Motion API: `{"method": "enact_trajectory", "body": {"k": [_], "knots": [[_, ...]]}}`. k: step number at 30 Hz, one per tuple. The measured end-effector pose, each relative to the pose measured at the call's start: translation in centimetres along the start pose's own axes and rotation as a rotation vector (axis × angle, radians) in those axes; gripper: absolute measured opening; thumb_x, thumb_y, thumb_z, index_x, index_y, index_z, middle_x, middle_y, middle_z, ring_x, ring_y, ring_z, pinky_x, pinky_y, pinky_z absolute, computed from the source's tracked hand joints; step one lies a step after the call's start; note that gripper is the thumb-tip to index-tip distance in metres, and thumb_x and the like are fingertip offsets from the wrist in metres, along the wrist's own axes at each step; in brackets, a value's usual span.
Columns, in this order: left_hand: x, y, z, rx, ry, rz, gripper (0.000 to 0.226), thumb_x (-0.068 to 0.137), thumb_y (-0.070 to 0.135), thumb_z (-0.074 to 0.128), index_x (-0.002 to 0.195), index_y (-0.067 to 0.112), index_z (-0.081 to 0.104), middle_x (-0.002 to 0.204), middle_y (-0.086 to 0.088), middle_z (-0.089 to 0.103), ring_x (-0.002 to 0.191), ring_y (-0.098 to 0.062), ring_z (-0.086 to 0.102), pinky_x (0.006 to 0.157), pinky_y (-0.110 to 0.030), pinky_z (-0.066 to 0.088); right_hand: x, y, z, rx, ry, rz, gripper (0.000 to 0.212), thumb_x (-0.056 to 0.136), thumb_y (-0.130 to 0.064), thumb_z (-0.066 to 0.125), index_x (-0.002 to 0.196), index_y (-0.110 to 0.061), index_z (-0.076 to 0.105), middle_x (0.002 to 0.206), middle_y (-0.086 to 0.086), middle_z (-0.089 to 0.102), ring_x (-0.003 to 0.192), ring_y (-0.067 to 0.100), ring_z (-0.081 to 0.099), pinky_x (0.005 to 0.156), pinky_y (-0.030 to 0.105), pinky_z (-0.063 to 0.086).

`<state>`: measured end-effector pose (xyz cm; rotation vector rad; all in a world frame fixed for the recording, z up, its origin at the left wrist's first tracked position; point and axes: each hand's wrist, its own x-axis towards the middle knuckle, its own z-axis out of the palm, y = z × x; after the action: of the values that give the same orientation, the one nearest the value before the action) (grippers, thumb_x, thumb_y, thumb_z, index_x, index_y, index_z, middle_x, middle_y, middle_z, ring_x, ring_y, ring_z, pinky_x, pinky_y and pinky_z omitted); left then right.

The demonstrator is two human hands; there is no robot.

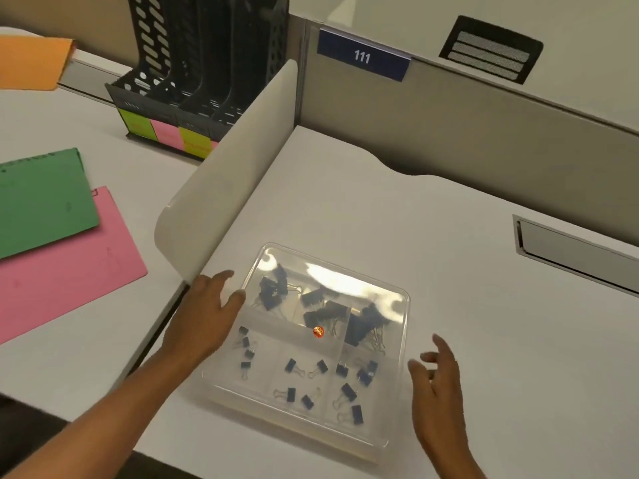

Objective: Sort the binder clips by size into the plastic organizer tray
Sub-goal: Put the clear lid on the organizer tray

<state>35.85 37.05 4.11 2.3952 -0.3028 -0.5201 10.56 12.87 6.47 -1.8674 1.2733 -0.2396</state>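
A clear plastic organizer tray (394, 375) with a transparent lid sits on the white desk in front of me. Small blue binder clips (347, 392) lie in its near compartments. Larger dark clips (325, 307) fill the far compartments, with the largest at the right (361, 326). My left hand (204, 316) rests at the tray's left edge, fingers straight and touching the rim. Just off the tray's right side hovers my right hand (437, 385), fingers relaxed, holding nothing. An orange dot (318, 331) shows near the tray's middle.
A curved white divider (224, 188) stands left of the tray. Green (41, 202) and pink (65, 267) folders lie at the left. A black file rack (204, 63) with sticky notes stands behind. A partition wall (449, 126) runs along the back.
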Motion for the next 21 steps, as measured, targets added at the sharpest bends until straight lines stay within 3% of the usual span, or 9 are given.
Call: {"method": "enact_trajectory", "body": {"k": [2, 5, 8, 12, 16, 21], "knots": [[2.6, 2.3, -0.3, -0.05, 0.037, 0.032, 0.046, 0.108, 0.046, 0.046, 0.15, 0.027, 0.05, 0.15, -0.006, 0.052, 0.117, -0.024, 0.06, 0.095, -0.037, 0.045, 3.4, -2.4, 0.1, 0.002, 0.049, -0.092, 0.042, 0.108, -0.027, 0.052, 0.149, -0.023, 0.046, 0.137, 0.001, 0.049, 0.112, 0.018, 0.053, 0.09, 0.032, 0.044], [7.0, 5.3, 0.3, -0.164, -0.048, 0.028, 0.049, 0.108, 0.052, 0.042, 0.144, 0.023, 0.059, 0.147, -0.005, 0.059, 0.129, -0.026, 0.057, 0.103, -0.035, 0.039, 8.9, -5.4, 1.8, -0.021, -0.018, -0.091, 0.042, 0.109, -0.041, 0.046, 0.144, -0.017, 0.052, 0.145, 0.004, 0.053, 0.119, 0.019, 0.055, 0.094, 0.03, 0.043], [10.1, 6.5, 1.6, -0.274, -0.157, -0.073, 0.045, 0.105, 0.061, 0.042, 0.118, 0.028, 0.07, 0.13, -0.005, 0.066, 0.11, -0.025, 0.061, 0.102, -0.039, 0.044, 12.5, -6.1, 4.2, -0.105, -0.153, 0.028, 0.058, 0.108, -0.056, 0.037, 0.139, -0.012, 0.057, 0.139, 0.005, 0.06, 0.125, 0.028, 0.06, 0.107, 0.04, 0.046], [11.0, 6.1, 2.9, -0.319, -0.161, -0.143, 0.041, 0.105, 0.057, 0.047, 0.113, 0.024, 0.07, 0.117, -0.002, 0.065, 0.103, -0.026, 0.061, 0.098, -0.038, 0.047, 13.7, -4.5, 5.8, -0.145, -0.112, -0.027, 0.057, 0.106, -0.061, 0.038, 0.108, -0.011, 0.066, 0.107, 0.006, 0.07, 0.101, 0.027, 0.068, 0.093, 0.039, 0.055], [11.3, 5.2, 3.6, -0.33, -0.081, -0.078, 0.043, 0.102, 0.059, 0.053, 0.116, 0.023, 0.071, 0.114, 0.006, 0.066, 0.103, -0.019, 0.062, 0.095, -0.034, 0.048, 14.3, -3.8, 6.0, -0.175, -0.091, -0.073, 0.052, 0.107, -0.058, 0.038, 0.095, -0.014, 0.062, 0.092, -0.001, 0.065, 0.087, 0.02, 0.064, 0.08, 0.033, 0.048], [11.6, 4.8, 3.8, -0.31, -0.042, -0.038, 0.046, 0.101, 0.059, 0.053, 0.119, 0.022, 0.072, 0.121, 0.005, 0.069, 0.109, -0.02, 0.063, 0.097, -0.035, 0.048, 14.4, -3.7, 6.2, -0.197, -0.059, -0.069, 0.051, 0.109, -0.055, 0.035, 0.096, -0.015, 0.063, 0.094, -0.001, 0.066, 0.09, 0.022, 0.066, 0.083, 0.033, 0.047]]}}
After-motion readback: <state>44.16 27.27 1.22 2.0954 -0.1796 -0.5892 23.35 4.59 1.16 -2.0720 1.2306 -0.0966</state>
